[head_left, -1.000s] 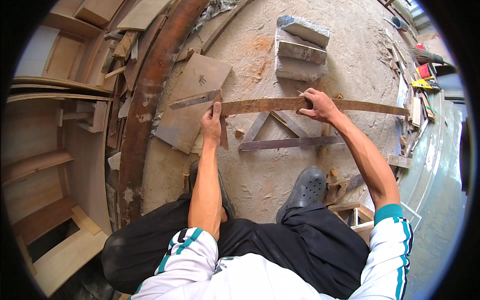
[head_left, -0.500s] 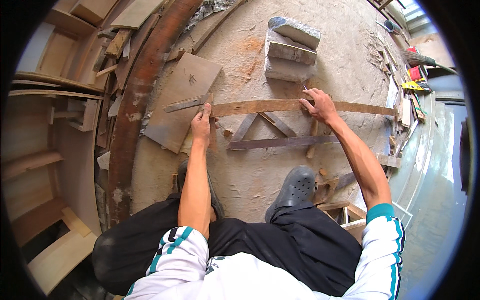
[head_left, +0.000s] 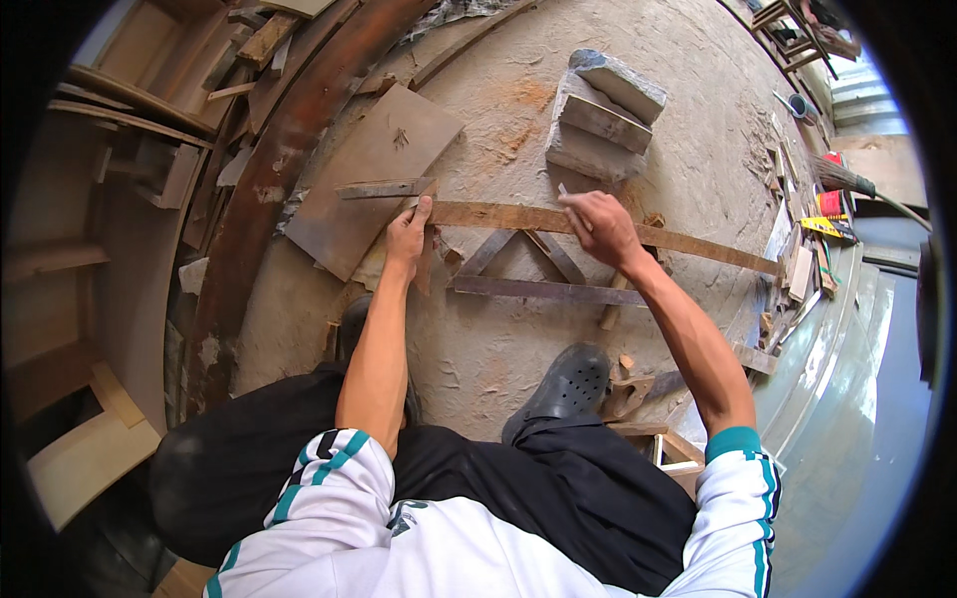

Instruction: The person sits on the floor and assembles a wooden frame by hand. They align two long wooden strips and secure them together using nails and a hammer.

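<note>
While my left hand [head_left: 407,239] is pinching the long, flat, brown wooden strip [head_left: 498,215] near its left end, my right hand [head_left: 608,231] is hovering at its middle stretch, fingers closing on a slender pale piece [head_left: 563,189]; whether they are also touching the wood, I cannot tell. The strip is lying crosswise in front of me, its long axis running rightward from my left grip, and a grey-brown triangular wooden frame [head_left: 543,290] is lying just on my side of it.
</note>
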`<action>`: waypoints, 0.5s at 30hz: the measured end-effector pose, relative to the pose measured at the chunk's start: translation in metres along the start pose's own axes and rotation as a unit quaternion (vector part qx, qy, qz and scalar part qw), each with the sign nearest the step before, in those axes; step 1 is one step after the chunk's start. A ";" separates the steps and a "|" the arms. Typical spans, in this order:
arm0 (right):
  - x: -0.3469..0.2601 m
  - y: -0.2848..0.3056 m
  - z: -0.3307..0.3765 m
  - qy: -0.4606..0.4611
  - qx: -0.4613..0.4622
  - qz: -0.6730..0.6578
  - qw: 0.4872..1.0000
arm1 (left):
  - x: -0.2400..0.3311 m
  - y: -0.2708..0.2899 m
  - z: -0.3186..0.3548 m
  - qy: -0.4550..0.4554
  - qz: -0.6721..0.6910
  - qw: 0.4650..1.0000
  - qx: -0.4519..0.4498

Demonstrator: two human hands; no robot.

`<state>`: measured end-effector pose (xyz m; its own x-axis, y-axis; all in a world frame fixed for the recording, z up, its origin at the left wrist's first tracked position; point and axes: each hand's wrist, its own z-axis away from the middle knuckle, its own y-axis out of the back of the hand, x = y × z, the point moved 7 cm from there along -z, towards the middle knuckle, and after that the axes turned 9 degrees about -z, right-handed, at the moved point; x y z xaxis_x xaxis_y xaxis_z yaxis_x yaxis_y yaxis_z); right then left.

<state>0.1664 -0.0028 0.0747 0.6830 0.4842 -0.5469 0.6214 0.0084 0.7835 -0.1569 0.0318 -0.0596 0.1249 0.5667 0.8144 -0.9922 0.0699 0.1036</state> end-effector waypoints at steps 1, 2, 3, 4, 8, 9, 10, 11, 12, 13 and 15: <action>-0.008 -0.012 0.005 0.030 -0.041 -0.008 0.999 | 0.000 -0.002 -0.002 -0.003 0.002 1.000 -0.002; -0.017 -0.027 0.014 0.059 -0.082 -0.017 0.995 | -0.001 -0.003 -0.003 -0.005 0.004 1.000 -0.004; -0.027 -0.044 0.024 0.089 -0.122 -0.027 0.988 | -0.001 -0.002 -0.003 -0.008 0.008 1.000 0.001; -0.039 -0.065 0.035 0.112 -0.185 -0.019 0.976 | -0.001 0.000 -0.002 -0.012 0.011 1.000 0.006; -0.086 -0.108 0.086 0.190 -0.279 -0.019 0.941 | 0.003 -0.006 -0.004 -0.019 0.030 0.999 0.004; -0.089 -0.107 0.085 0.160 -0.283 -0.025 0.945 | 0.004 -0.006 -0.004 -0.022 0.027 0.999 0.007; -0.090 -0.104 0.084 0.130 -0.286 -0.031 0.949 | 0.004 -0.005 -0.004 -0.025 0.024 0.999 0.010; -0.090 -0.101 0.083 0.098 -0.288 -0.036 0.952 | 0.005 -0.005 -0.004 -0.028 0.020 0.999 0.013; -0.076 -0.090 0.082 0.095 -0.212 -0.028 0.972 | 0.006 -0.007 -0.006 -0.029 0.018 0.999 0.005; -0.067 -0.078 0.074 0.063 -0.150 -0.031 0.986 | 0.004 -0.004 -0.008 -0.026 0.016 1.000 -0.001; -0.037 -0.058 0.066 -0.079 -0.080 -0.001 0.994 | 0.002 -0.002 -0.008 -0.023 0.012 1.000 -0.001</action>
<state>0.1305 -0.0788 0.0299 0.7414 0.3413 -0.5778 0.5623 0.1539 0.8125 -0.1546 0.0399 -0.0627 0.1008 0.5291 0.8426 -0.9949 0.0585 0.0822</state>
